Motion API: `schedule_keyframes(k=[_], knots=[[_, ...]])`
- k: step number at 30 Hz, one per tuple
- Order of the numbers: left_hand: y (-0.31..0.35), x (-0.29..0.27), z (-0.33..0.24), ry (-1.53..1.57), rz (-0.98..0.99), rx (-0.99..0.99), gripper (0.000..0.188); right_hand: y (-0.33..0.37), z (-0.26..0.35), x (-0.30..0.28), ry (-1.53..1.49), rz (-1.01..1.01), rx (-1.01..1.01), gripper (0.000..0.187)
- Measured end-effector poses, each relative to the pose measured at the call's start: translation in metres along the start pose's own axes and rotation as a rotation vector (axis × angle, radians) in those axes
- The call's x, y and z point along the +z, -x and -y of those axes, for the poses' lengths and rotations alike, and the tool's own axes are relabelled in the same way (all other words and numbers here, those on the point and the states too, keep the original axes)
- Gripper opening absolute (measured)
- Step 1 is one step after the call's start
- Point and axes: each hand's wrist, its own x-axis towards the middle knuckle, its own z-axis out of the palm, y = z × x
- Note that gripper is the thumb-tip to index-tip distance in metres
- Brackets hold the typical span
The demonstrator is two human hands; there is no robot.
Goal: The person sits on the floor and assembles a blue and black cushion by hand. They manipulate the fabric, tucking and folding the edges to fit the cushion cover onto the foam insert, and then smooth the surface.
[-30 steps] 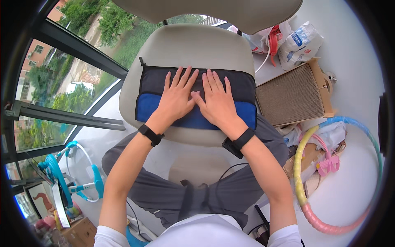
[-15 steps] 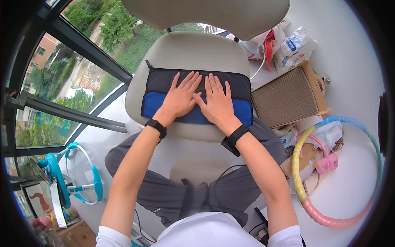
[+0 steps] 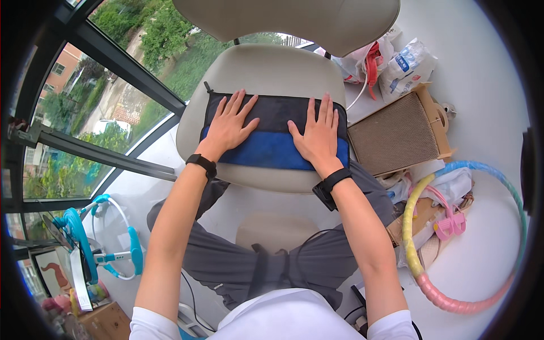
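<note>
A flat black and blue fabric pouch [image 3: 266, 148] lies across the seat of a beige chair [image 3: 272, 62], black on its far half and blue on its near half. A small dark tab sticks up from its far left corner. My left hand [image 3: 229, 126] rests flat on the pouch's left part, fingers spread, fingertips at the far edge. On the right part lies my right hand [image 3: 318, 133], also flat with the thumb spread out. Neither hand grips anything. Both wrists carry black bands.
To the right stand a cardboard box with a corrugated pad [image 3: 394, 130], a white package [image 3: 408, 68] and a multicoloured hoop [image 3: 411, 226]. Left are a window [image 3: 73, 113] and turquoise-and-white ring-shaped gear [image 3: 133, 252]. The chair's backrest [image 3: 289, 20] rises at the far side.
My hands have slid apart over the pouch, from side by side near its middle toward its left and right ends. The pouch stays on the seat.
</note>
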Motion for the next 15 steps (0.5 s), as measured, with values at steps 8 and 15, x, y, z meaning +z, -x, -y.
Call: schedule_keyframes(k=[8, 15], knots=[[-0.002, 0.008, 0.062, 0.040, -0.147, -0.140, 0.057, -0.018, -0.047, -0.003, -0.041, -0.139, 0.136, 0.060], [-0.003, -0.024, 0.048, 0.031, -0.370, -0.053, 0.015, -0.024, -0.078, -0.039, -0.287, 0.083, 0.300, 0.038]])
